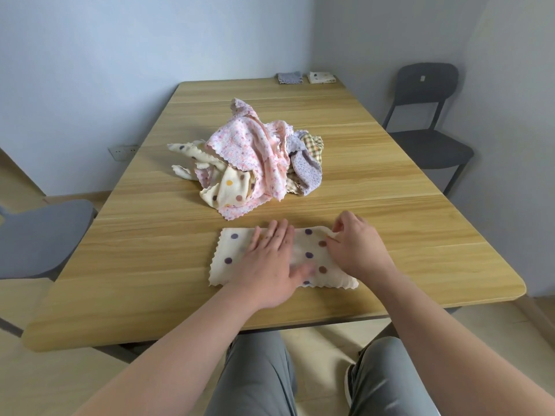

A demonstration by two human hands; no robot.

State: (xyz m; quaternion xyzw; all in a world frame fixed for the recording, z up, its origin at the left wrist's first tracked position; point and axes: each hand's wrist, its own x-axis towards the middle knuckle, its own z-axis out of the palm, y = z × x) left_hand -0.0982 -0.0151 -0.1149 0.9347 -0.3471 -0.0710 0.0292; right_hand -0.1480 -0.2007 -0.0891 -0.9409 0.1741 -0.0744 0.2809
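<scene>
Tabletop [390, 205], dotted cloth [231, 250] beneath left fingers [274, 234], right fingers [342, 225] pinching

Left hand [270, 259], right hand [356, 249] on dotted cloth [231, 250]

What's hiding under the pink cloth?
Under the pink cloth, cream dotted cloths poke out left, a lilac cloth and a checked cloth right. Anything deeper is covered.
</scene>
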